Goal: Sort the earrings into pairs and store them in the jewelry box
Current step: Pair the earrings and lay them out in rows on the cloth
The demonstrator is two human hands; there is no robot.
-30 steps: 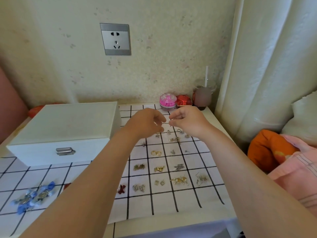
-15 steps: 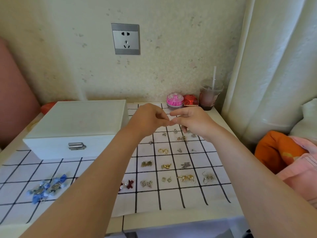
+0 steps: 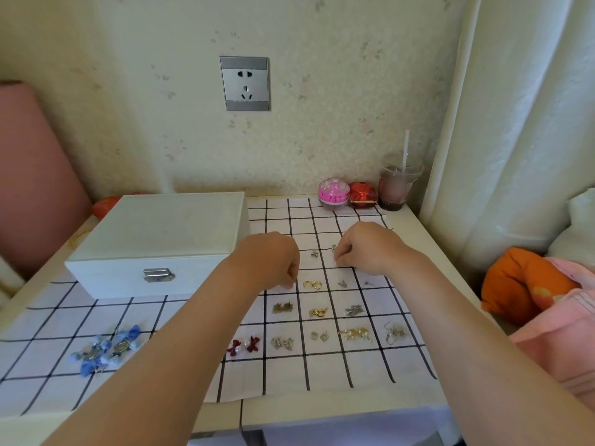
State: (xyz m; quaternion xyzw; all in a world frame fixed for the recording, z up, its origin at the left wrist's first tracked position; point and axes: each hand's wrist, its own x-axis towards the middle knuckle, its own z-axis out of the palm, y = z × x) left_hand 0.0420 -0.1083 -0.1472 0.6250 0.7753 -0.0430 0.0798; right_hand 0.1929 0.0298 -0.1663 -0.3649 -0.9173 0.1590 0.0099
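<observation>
Crowding the counter [image 3: 415, 239] behind: pink case [image 3: 334, 192], red case [image 3: 363, 195], drink cup [image 3: 395, 188]. Left hand [image 3: 270, 259] and right hand [image 3: 367, 249] curl over earrings [image 3: 312, 284], grip unclear, beside the closed jewelry box [image 3: 161, 233].

A grey wall socket [image 3: 244, 83] sat in the upper middle of the frame. At the back edge of the bench [image 3: 415, 226], right of centre, stood a pink round pot [image 3: 334, 192], a red box [image 3: 363, 194] and a lidded cup with a straw [image 3: 397, 185]. A white curtain [image 3: 521, 123] hung at the right.

Left hand [image 3: 269, 260], right hand [image 3: 367, 249] (curled) hover above earrings [image 3: 312, 284].
</observation>
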